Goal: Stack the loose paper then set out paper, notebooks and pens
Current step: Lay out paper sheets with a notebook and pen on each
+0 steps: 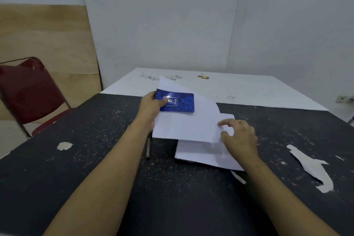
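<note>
Stacking unfinished: left hand [151, 105] grips blue spiral notebook [179, 102] and loose sheet [186, 127] above paper stack [201, 154]; right hand [241, 138] pinches the sheet's edge.

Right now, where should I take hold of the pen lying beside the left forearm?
Take the pen by its near half, from above, pinching across the barrel. It lies flat on the black table, pointing away, and its far end sits by the lifted sheet.
</note>
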